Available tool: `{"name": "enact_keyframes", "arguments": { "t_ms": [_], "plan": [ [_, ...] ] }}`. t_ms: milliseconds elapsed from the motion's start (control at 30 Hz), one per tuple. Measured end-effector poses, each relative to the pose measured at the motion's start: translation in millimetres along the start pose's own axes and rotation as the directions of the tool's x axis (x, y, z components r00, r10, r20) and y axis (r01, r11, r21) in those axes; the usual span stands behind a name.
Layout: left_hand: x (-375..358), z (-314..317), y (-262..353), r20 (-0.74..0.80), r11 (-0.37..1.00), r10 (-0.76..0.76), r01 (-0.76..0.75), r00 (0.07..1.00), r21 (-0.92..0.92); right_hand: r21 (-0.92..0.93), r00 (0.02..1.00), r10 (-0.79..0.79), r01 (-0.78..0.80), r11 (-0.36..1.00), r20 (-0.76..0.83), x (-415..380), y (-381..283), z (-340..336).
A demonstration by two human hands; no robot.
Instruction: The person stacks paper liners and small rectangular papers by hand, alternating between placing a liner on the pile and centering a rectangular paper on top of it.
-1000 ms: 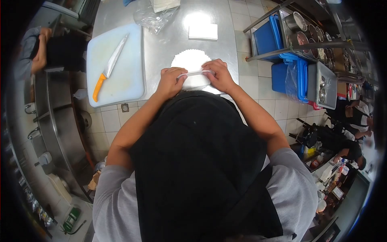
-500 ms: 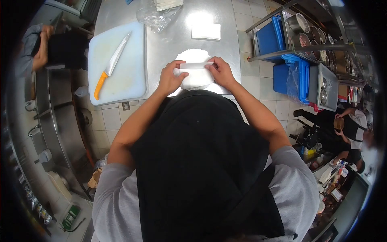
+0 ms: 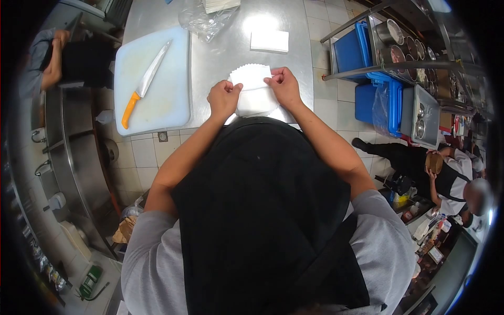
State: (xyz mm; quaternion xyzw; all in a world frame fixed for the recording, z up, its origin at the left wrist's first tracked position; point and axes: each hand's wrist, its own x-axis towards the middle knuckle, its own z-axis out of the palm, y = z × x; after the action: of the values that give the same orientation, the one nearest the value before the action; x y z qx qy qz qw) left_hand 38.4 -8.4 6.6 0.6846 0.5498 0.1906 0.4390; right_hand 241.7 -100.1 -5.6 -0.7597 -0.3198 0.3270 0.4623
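Note:
My left hand [image 3: 224,98] and my right hand [image 3: 285,89] pinch opposite sides of a white paper napkin [image 3: 252,77] at the table's near edge. Beyond my fingers, the far edge of the white paper looks jagged, like overlapping corners. More white paper [image 3: 256,101] lies just below it, close to my apron. Farther up the table, a folded stack of white napkins [image 3: 269,41] rests to the right. How many sheets are between my fingers is too small to make out.
On the left of the steel table [image 3: 212,63], a white cutting board [image 3: 176,100] carries a knife with an orange handle [image 3: 130,107]. A clear plastic bag [image 3: 207,25] with napkins sits at the back. Blue bins [image 3: 375,100] and a rack stand right. Two people are nearby.
The napkin's upper fold has gone flat and moved away from me, with both hands shifting slightly outward. At right, a co-worker holding a brown container has come closer.

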Motion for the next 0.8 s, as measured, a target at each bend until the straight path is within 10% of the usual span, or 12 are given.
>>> {"name": "enact_keyframes", "arguments": {
  "t_ms": [700, 800],
  "plan": [
    [-0.3, 11.5, 5.2, -0.097, 0.989, 0.052, -0.038, 0.994, 0.141, -0.108, 0.997, -0.024, 0.017, 0.994, -0.067, -4.9, -5.9, 5.2],
    [-0.4, 13.4, 6.7, -0.114, 0.986, 0.070, -0.051, 0.991, 0.160, -0.387, 0.974, -0.188, 0.126, 0.914, -0.128, -15.4, -13.2, 7.6]
  ]
}}
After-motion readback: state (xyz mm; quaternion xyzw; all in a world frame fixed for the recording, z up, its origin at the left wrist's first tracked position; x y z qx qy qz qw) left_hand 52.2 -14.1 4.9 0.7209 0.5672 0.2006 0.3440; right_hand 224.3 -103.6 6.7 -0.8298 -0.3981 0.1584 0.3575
